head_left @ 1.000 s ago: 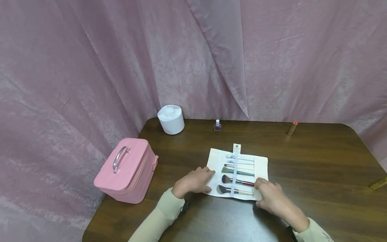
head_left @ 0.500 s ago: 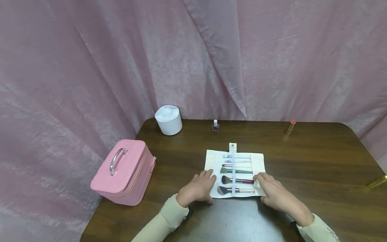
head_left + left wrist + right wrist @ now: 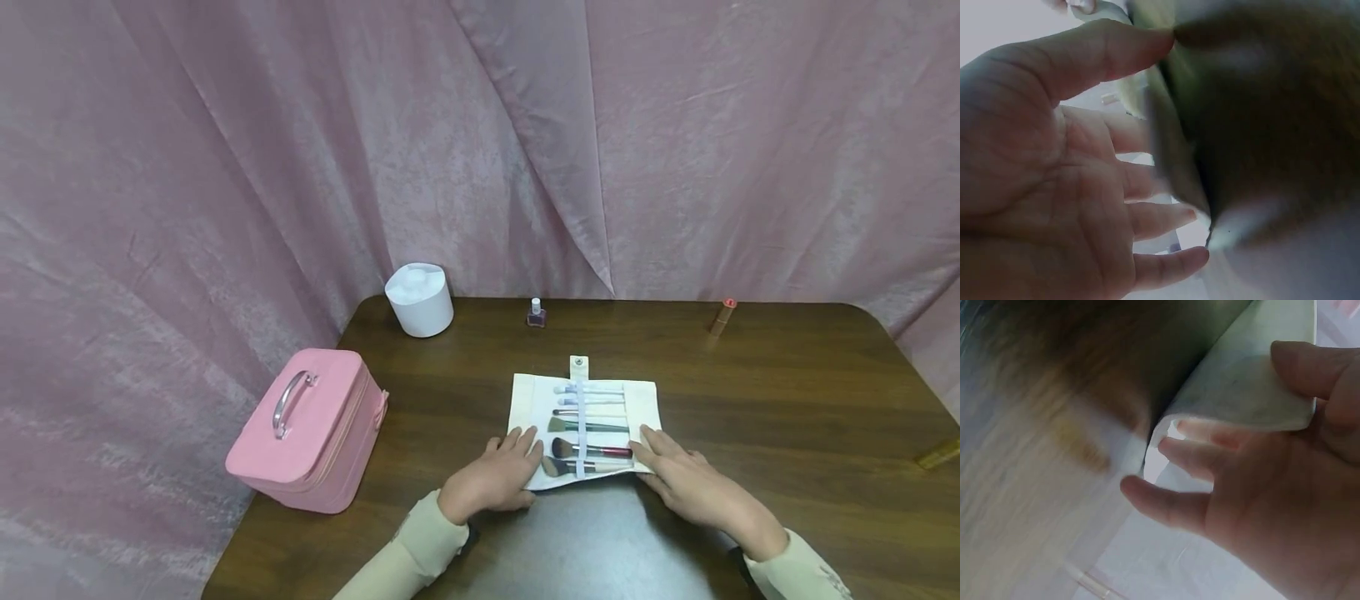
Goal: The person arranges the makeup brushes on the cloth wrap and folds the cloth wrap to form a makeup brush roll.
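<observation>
A white makeup brush roll (image 3: pixel 643 406) lies spread on the brown table, with several makeup brushes (image 3: pixel 596 427) tucked under its pale strap. My left hand (image 3: pixel 489 477) grips its near left corner, fingers on top and thumb at the near edge. At the near right corner, my right hand (image 3: pixel 686 483) pinches the roll, with the thumb beneath the cloth and the fingers over it. The roll's near edge (image 3: pixel 1241 394) stands bent up in the right wrist view. Its cloth (image 3: pixel 1169 144) also curls beside my left fingers in the left wrist view.
A pink cosmetic case (image 3: pixel 300 425) stands at the left. Along the back are a white round container (image 3: pixel 422 312), a small nail polish bottle (image 3: pixel 536 315) and a lipstick (image 3: pixel 723 317). A gold tube (image 3: pixel 937 454) lies at the right edge. A pink curtain (image 3: pixel 480 150) hangs behind.
The roll's near edge has gone from flat to lifted and bent, tilting the nearest brush. My right thumb has slid under the cloth. The left fingers have moved a little further onto the roll.
</observation>
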`<state>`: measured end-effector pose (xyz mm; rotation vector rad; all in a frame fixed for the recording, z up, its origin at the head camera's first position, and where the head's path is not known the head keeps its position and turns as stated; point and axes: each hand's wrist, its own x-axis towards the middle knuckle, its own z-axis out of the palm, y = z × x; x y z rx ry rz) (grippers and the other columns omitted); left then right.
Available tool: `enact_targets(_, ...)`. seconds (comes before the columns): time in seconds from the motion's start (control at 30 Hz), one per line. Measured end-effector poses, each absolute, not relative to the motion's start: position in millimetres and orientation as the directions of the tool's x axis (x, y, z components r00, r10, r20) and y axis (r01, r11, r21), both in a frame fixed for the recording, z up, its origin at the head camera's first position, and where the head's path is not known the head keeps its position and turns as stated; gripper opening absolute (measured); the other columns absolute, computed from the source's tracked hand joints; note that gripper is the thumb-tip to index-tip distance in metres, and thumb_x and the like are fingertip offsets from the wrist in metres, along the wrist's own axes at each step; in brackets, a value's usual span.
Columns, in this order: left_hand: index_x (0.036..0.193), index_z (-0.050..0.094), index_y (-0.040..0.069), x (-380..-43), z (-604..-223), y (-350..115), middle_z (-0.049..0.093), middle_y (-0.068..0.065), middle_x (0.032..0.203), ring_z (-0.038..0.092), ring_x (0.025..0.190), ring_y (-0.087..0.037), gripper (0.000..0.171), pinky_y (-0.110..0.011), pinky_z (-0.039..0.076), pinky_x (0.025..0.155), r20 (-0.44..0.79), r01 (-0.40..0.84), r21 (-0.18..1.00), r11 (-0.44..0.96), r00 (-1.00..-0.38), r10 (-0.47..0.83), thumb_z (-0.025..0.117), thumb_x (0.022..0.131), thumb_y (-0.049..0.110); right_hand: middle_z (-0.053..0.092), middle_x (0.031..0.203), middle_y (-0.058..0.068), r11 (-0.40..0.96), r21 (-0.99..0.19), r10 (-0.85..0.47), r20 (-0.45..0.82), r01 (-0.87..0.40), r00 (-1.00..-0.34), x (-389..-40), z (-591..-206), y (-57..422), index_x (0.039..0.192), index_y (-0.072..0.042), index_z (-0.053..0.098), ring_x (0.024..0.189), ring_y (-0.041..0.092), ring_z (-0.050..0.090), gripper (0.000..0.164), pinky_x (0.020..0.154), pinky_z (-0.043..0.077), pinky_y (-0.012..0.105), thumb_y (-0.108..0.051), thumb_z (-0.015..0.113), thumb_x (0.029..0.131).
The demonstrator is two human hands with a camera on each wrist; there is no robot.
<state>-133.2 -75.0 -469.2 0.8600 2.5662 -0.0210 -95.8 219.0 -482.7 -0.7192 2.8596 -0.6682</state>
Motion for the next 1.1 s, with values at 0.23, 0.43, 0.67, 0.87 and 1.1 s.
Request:
enact_targets(0.23,0.149,0.050,0.007,-132.4,-467.1,-78.5,0.035,-0.014,0.161,0.033,0.147,-0.033,0.049,-0.051,0.037,0.110,-0.328,0.602,0.154,0.783,-0.717,0.615,0.055,0.105,0.028,0.041,0.145,0.039,0.753,-0.516,-0.500,-0.044,-0.409,-0.865,-103.1,-476.1,226.4,0.135,0.005,0.060,0.130,0.057,0.043,0.039,0.090,0.038,0.077,-0.013,0.059,0.101)
enact_targets(0.43,0.144,0.058,0.008,-145.6,-468.3,-81.9,0.045,-0.014,0.155,0.041,0.143,-0.029,0.043,-0.047,0.040,0.110,-0.303,0.584,0.276,0.763,-0.700,0.646,0.048,0.108,0.030,0.053,0.134,0.039,0.728,-0.541,-0.517,-0.028,-0.422,-0.855,-113.5,-469.3,230.3,0.127,0.006,0.065,0.122,0.054,0.054,0.032,0.096,0.044,0.066,-0.010,0.061,0.099)
enact_targets(0.67,0.084,0.064,0.010,-166.7,-460.6,-83.2,0.045,0.004,0.067,0.040,0.060,-0.010,0.031,-0.025,0.037,0.058,-0.257,0.517,0.436,0.737,-0.713,0.652,0.051,0.108,0.026,0.072,0.107,0.017,0.757,-0.525,-0.472,-0.029,-0.389,-0.881,-126.7,-463.6,228.9,0.116,0.004,0.071,0.095,0.029,0.068,0.026,0.079,0.053,0.049,-0.015,0.061,0.101)
enact_targets(0.87,0.066,0.051,0.016,-175.9,-459.1,-81.9,0.036,0.005,0.057,0.033,0.053,-0.010,0.043,-0.025,0.031,0.053,-0.254,0.441,0.455,0.773,-0.768,0.588,0.052,0.107,0.028,0.040,0.066,-0.008,0.761,-0.525,-0.454,-0.012,-0.381,-0.891,-136.2,-462.1,225.9,0.076,-0.019,0.056,0.066,0.011,0.044,0.026,0.064,0.040,0.036,-0.018,0.059,0.102)
enact_targets(1.1,0.065,0.048,0.018,-188.7,-457.0,-78.4,0.033,0.005,0.058,0.032,0.055,-0.010,0.043,-0.026,0.031,0.055,-0.216,0.443,0.455,0.773,-0.787,0.578,0.053,0.106,0.028,0.052,0.070,-0.003,0.794,-0.519,-0.395,-0.043,-0.318,-0.918,-148.5,-459.4,227.2,0.085,-0.012,0.068,0.070,0.016,0.051,0.020,0.066,0.044,0.041,-0.020,0.059,0.102)
